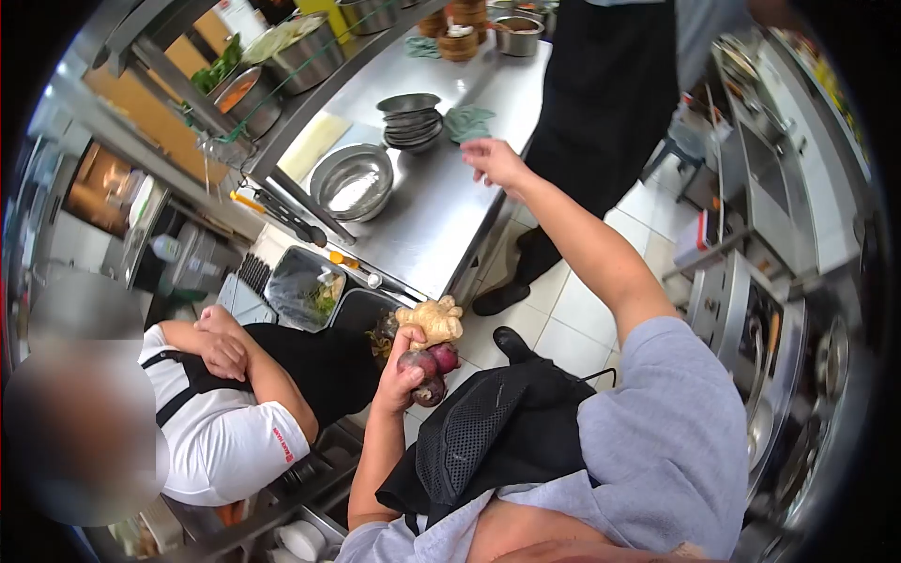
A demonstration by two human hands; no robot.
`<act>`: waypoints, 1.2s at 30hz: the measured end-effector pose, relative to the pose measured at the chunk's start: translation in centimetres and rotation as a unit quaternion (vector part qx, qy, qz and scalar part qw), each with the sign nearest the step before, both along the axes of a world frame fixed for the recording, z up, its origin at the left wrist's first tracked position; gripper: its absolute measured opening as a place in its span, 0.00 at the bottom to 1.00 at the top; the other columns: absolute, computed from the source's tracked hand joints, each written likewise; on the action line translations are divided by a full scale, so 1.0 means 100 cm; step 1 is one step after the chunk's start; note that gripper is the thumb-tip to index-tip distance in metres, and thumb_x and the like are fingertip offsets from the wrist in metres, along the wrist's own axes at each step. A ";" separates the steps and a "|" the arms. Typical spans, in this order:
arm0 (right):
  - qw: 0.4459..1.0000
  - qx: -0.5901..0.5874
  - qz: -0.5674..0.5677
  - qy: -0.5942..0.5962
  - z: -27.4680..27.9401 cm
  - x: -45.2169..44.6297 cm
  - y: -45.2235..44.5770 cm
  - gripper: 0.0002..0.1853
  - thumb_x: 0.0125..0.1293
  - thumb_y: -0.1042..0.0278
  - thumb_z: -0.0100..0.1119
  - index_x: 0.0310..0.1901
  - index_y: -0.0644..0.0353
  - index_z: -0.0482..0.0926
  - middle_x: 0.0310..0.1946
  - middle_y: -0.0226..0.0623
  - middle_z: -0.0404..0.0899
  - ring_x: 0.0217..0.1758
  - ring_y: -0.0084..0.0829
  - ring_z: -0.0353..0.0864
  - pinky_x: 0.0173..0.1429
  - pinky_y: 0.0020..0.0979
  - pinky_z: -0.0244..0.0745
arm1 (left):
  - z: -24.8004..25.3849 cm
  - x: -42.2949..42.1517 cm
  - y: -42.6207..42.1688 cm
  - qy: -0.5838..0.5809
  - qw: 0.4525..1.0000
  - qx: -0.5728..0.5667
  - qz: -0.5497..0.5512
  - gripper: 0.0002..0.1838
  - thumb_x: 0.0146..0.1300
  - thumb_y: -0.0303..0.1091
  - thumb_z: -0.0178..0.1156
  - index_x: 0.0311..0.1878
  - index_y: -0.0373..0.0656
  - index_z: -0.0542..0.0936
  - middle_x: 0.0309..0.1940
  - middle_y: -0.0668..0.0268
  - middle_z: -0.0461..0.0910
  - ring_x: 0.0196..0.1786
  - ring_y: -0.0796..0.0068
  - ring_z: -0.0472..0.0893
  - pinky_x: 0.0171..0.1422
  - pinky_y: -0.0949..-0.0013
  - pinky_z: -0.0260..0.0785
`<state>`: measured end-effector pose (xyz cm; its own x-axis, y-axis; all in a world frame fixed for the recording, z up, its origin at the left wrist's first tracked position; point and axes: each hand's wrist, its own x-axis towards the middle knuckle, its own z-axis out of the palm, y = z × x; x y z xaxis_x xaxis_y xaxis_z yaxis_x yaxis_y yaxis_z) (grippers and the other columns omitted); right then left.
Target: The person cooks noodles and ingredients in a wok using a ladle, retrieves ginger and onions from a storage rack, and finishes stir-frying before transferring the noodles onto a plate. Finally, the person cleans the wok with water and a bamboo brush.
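We clutch knobbly beige ginger (432,322), round purple onions (424,364) in left hand (399,378), likely leaving right hand (497,167) free; nothing grasped there.

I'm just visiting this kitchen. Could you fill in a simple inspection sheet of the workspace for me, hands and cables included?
Surface: steel counter, with metal bowls and a stack of dark dishes on it.
Job's things: ginger and what look like red onions, held together.
Clutter: green cloth beside the dishes; bamboo steamers farther back.
Grippers: bare hands; left hand grips the ginger and onions; right hand is outstretched near the cloth, contact unclear.
Cables: one thin black cord beside the wearer's apron; its purpose can't be told.
Surroundings: co-worker with crossed arms at left; another person beside the counter; tiled floor.
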<state>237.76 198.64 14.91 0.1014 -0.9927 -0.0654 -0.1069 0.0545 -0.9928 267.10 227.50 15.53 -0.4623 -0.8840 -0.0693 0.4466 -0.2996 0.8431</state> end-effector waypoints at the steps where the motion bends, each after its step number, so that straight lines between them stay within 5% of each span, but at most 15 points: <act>1: 1.000 -0.016 -0.017 -0.012 0.004 0.006 -0.029 0.21 0.68 0.72 0.59 0.62 0.61 0.76 0.47 0.34 0.83 0.28 0.20 0.79 0.27 0.26 0.71 | -0.007 0.000 -0.002 0.010 1.000 0.008 0.021 0.36 0.49 0.52 0.73 0.55 0.48 0.64 0.59 0.50 0.71 0.58 0.58 0.77 0.60 0.59 0.73; 2: 1.000 -0.015 -0.003 -0.014 0.005 0.013 -0.059 0.21 0.68 0.72 0.59 0.62 0.61 0.76 0.47 0.34 0.83 0.28 0.20 0.79 0.27 0.26 0.71 | -0.007 -0.002 -0.002 0.008 0.999 0.009 0.036 0.36 0.49 0.52 0.73 0.55 0.48 0.64 0.59 0.50 0.71 0.58 0.58 0.77 0.60 0.59 0.73; 4: 0.977 -0.114 -0.059 0.172 0.002 0.028 -0.114 0.24 0.65 0.74 0.57 0.64 0.60 0.74 0.56 0.41 0.82 0.40 0.31 0.85 0.40 0.35 0.80 | -0.007 -0.007 -0.001 0.016 0.995 0.043 0.086 0.36 0.49 0.51 0.73 0.55 0.49 0.63 0.59 0.49 0.71 0.56 0.56 0.78 0.55 0.58 0.76; 5: 0.978 -0.114 -0.048 0.169 -0.002 0.033 -0.136 0.24 0.65 0.74 0.57 0.64 0.60 0.74 0.56 0.41 0.82 0.40 0.31 0.85 0.40 0.35 0.80 | -0.011 -0.008 -0.002 0.012 0.994 0.043 0.101 0.36 0.49 0.51 0.72 0.55 0.49 0.63 0.59 0.47 0.70 0.53 0.47 0.80 0.55 0.50 0.78; 7: 0.888 -0.212 -0.066 0.402 -0.010 0.047 -0.175 0.27 0.62 0.75 0.53 0.65 0.59 0.74 0.62 0.45 0.77 0.57 0.43 0.82 0.59 0.42 0.78 | -0.010 -0.013 -0.003 0.002 0.989 0.043 0.139 0.36 0.48 0.51 0.72 0.55 0.50 0.63 0.59 0.47 0.70 0.52 0.47 0.80 0.54 0.50 0.79; 10: 0.864 -0.156 0.028 0.479 -0.019 0.052 -0.226 0.25 0.63 0.74 0.50 0.63 0.59 0.75 0.62 0.48 0.77 0.66 0.48 0.75 0.68 0.45 0.71 | -0.006 -0.027 -0.005 -0.003 0.977 0.041 0.209 0.37 0.48 0.52 0.73 0.55 0.50 0.63 0.57 0.47 0.71 0.50 0.48 0.81 0.51 0.51 0.79; 14: 0.817 -0.123 0.118 0.552 -0.022 0.051 -0.263 0.22 0.61 0.75 0.51 0.57 0.51 0.80 0.60 0.43 0.79 0.63 0.45 0.78 0.64 0.43 0.75 | -0.001 -0.039 -0.004 0.006 0.969 0.060 0.241 0.37 0.47 0.53 0.73 0.54 0.50 0.63 0.58 0.47 0.71 0.49 0.47 0.81 0.50 0.52 0.79; 20: 0.818 -0.186 0.176 0.515 -0.025 0.041 -0.285 0.15 0.60 0.74 0.57 0.48 0.54 0.84 0.51 0.44 0.83 0.57 0.46 0.82 0.59 0.42 0.77 | -0.002 -0.051 -0.003 0.017 0.959 0.046 0.281 0.36 0.49 0.53 0.72 0.55 0.50 0.63 0.56 0.46 0.71 0.47 0.47 0.83 0.46 0.54 0.80; 22: 0.858 -0.191 0.070 0.471 -0.015 0.039 -0.283 0.14 0.59 0.73 0.60 0.47 0.55 0.84 0.50 0.43 0.84 0.53 0.47 0.83 0.57 0.43 0.77 | 0.002 -0.057 -0.006 0.027 0.959 0.055 0.277 0.36 0.48 0.52 0.73 0.54 0.51 0.63 0.57 0.48 0.71 0.48 0.46 0.82 0.43 0.57 0.81; 28: 0.854 -0.332 -0.043 0.398 0.003 0.022 -0.252 0.11 0.59 0.65 0.63 0.42 0.57 0.82 0.41 0.47 0.83 0.47 0.50 0.83 0.51 0.47 0.77 | 0.001 -0.069 -0.021 0.013 0.972 0.050 0.231 0.38 0.48 0.54 0.73 0.55 0.51 0.63 0.55 0.48 0.72 0.47 0.46 0.83 0.37 0.59 0.82; 30: 0.903 -0.271 -0.046 0.331 0.023 0.004 -0.202 0.13 0.54 0.63 0.69 0.38 0.59 0.80 0.41 0.46 0.83 0.45 0.49 0.83 0.48 0.45 0.77 | 0.011 -0.076 -0.027 0.005 0.977 0.039 0.211 0.38 0.47 0.55 0.73 0.55 0.51 0.63 0.55 0.48 0.72 0.47 0.46 0.82 0.37 0.59 0.82; 36: 0.913 -0.279 -0.019 0.298 -0.023 -0.099 -0.006 0.16 0.48 0.63 0.74 0.34 0.56 0.76 0.36 0.41 0.76 0.44 0.47 0.78 0.45 0.43 0.74 | 0.021 -0.108 -0.054 0.030 0.994 -0.030 0.099 0.36 0.47 0.54 0.73 0.53 0.51 0.64 0.54 0.51 0.72 0.49 0.49 0.80 0.49 0.51 0.81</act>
<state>227.84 198.03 12.63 0.1774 -0.8905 0.4189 -0.6458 -0.4265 -0.6333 256.30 222.07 17.61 -0.2809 -0.9597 0.0084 0.5422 -0.1515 0.8265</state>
